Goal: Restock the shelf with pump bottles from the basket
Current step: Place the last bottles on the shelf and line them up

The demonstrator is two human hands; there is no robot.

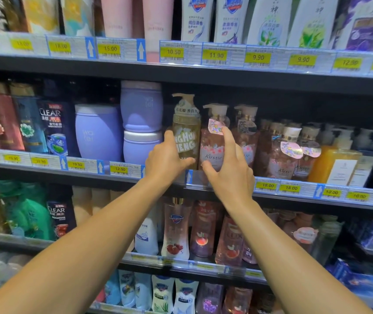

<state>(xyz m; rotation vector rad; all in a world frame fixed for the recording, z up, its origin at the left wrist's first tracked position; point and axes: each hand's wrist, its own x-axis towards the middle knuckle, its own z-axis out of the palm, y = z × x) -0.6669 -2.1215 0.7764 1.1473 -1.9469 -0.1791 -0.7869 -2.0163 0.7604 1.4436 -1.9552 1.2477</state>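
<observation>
Left hand (166, 158) wraps the lower body of the tall olive-gold clear plastic pump bottle with big white lettering (186, 132), thumb up its left flank, fingers curling underneath and round the base, right at the centre of the frame. Right hand (228, 171) is on the neighbour, the pink translucent pump bottle with a flowery label (212, 146): index finger stretched up the right shoulder near the hanging tag, thumb low on the front, so it's a loose bracketing hold, not a tight fist. Both bottles stand upright on the black middle shelf (226, 191), touching side by side, just behind the price-tag rail. To the left sit the lilac rounded plastic jars (140, 109); to the right, more pink pump bottles (280, 155) of the same kind. No basket anywhere in shot.

Handling call: these look full, so expect real weight low down and a top-heavy wobble from the pump head. Smooth plastic walls, probably a bit slick, stiff enough not to cave in. Best grip is round the waist or lower body, as both hands have it now; the pump neck and spout look like poor handles, liable to twist. Nudging one could topple the tight row beside it
</observation>
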